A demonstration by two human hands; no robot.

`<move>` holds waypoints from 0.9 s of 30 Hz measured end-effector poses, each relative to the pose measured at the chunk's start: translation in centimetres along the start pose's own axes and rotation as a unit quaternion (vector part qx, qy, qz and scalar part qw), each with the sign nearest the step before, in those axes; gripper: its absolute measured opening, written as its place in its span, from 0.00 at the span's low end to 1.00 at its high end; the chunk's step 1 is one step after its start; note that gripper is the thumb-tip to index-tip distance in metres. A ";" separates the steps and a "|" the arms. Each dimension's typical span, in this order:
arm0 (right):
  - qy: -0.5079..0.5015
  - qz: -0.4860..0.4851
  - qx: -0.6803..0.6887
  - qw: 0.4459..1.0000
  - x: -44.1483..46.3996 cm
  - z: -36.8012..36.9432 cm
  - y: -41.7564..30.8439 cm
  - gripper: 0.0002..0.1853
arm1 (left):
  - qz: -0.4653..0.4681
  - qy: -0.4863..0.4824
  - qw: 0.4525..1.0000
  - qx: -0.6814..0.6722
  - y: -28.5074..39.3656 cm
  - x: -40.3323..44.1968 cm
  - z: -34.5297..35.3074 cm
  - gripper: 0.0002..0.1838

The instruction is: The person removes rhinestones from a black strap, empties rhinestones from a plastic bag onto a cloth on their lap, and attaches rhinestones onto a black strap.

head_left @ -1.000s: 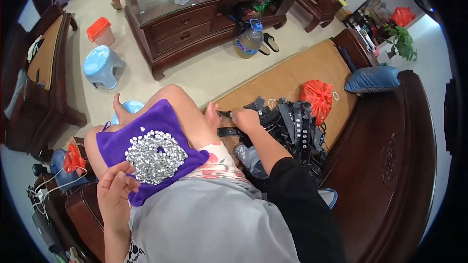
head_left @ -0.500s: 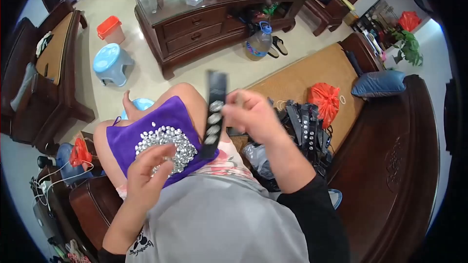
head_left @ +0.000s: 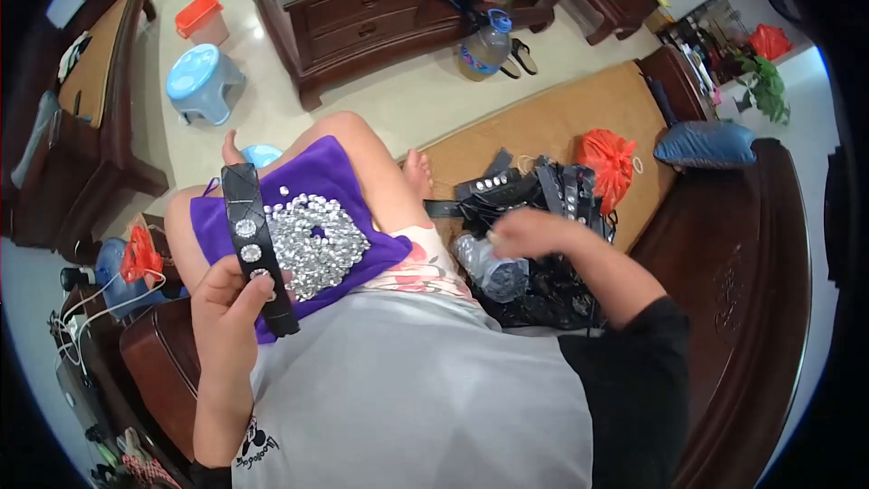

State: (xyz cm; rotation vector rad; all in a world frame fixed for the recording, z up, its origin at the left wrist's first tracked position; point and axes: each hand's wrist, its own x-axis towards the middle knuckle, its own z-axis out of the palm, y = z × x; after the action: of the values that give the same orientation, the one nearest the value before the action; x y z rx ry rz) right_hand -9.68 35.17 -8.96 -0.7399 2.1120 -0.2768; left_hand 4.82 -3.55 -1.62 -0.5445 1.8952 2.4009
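My left hand (head_left: 231,303) grips a black strap (head_left: 243,208) set with a row of clear round rhinestones, thumb across the lower stones. Behind the strap, a purple cloth (head_left: 348,172) lies across my lap. A heap of loose rhinestones (head_left: 317,244) rests on it, with one or two lying apart. Over on the right, my right hand (head_left: 534,234) is above a clear plastic bag (head_left: 502,281), its fingers curled together. Whether something small is between those fingers is hidden. Beside it is a pile of black straps (head_left: 552,186), some carrying rhinestones.
A red plastic bag (head_left: 606,167) sits on the tan seat mat (head_left: 525,131), near a blue cushion (head_left: 704,143). On the floor ahead are a blue stool (head_left: 201,81), an orange bin (head_left: 200,20) and a large bottle (head_left: 486,43). A dark wooden cabinet (head_left: 362,23) stands beyond.
The strap has passed from my right hand to my left hand and moved left over the cloth. My right hand has gone right, to the plastic bag and strap pile.
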 end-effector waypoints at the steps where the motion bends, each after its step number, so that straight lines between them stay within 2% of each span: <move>1: -0.019 0.071 0.095 0.993 -1.3 1.3 -0.2 0.15 | -0.001 0.021 0.999 -0.025 0.3 0.0 -0.2 0.10; 2: -0.029 0.082 -0.052 0.995 -1.0 4.0 1.3 0.14 | -0.001 0.018 0.998 -0.057 0.3 0.2 -0.1 0.09; 3: 0.021 0.088 -0.069 0.994 -1.2 6.4 1.9 0.15 | 0.000 0.019 0.996 -0.087 0.3 0.3 0.0 0.09; 4: 0.015 0.063 -0.083 0.994 -1.4 8.3 2.5 0.15 | 0.009 0.046 0.995 -0.086 0.5 0.4 -0.2 0.09; 5: 0.037 0.082 -0.046 0.995 -1.6 9.9 3.2 0.14 | 0.017 0.047 0.995 -0.086 0.8 0.4 -0.5 0.08; 8: 0.005 0.154 -0.031 0.988 -1.5 7.0 0.2 0.18 | 0.035 0.074 0.992 -0.091 1.6 0.1 -2.2 0.08; 9: 0.001 0.139 -0.038 0.990 -1.7 5.2 -1.2 0.18 | 0.037 0.074 0.992 -0.098 1.8 0.0 -2.7 0.08; 11: 0.067 0.142 -0.043 0.987 -2.0 1.0 -3.8 0.12 | 0.039 0.065 0.990 -0.116 2.0 -0.4 -3.3 0.09; 13: 0.211 0.066 0.164 0.961 -1.4 -2.1 -9.0 0.09 | 0.028 0.075 0.989 -0.127 1.5 -0.4 -3.5 0.09; 14: 0.208 0.057 0.160 0.963 0.1 -2.4 -10.4 0.09 | 0.014 0.075 0.987 -0.139 1.1 -0.4 -3.5 0.09; 16: 0.344 -0.195 0.086 0.914 3.1 -2.2 -13.0 0.09 | -0.016 0.073 0.984 -0.163 0.7 -0.5 -3.7 0.09; 18: 0.337 -0.289 0.006 0.896 6.7 -1.3 -15.0 0.09 | -0.022 0.076 0.983 -0.168 0.5 -0.8 -3.6 0.09; 22: 0.347 -0.268 -0.078 0.895 10.5 0.0 -18.4 0.08 | -0.030 0.091 0.979 -0.178 0.4 -1.5 -4.1 0.08; 26: 0.331 -0.150 -0.146 0.920 11.6 0.9 -19.3 0.07 | -0.026 0.068 0.978 -0.194 0.2 -1.7 -4.6 0.09; 27: 0.329 -0.152 -0.148 0.920 11.7 0.9 -19.3 0.07 | -0.025 0.070 0.978 -0.196 0.3 -1.6 -4.7 0.09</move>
State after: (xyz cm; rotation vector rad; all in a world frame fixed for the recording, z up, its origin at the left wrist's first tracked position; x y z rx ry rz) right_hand -6.44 12.79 -8.65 -1.2994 2.7046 -0.4235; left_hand 7.46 -7.73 -1.79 -0.7881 1.4235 2.7822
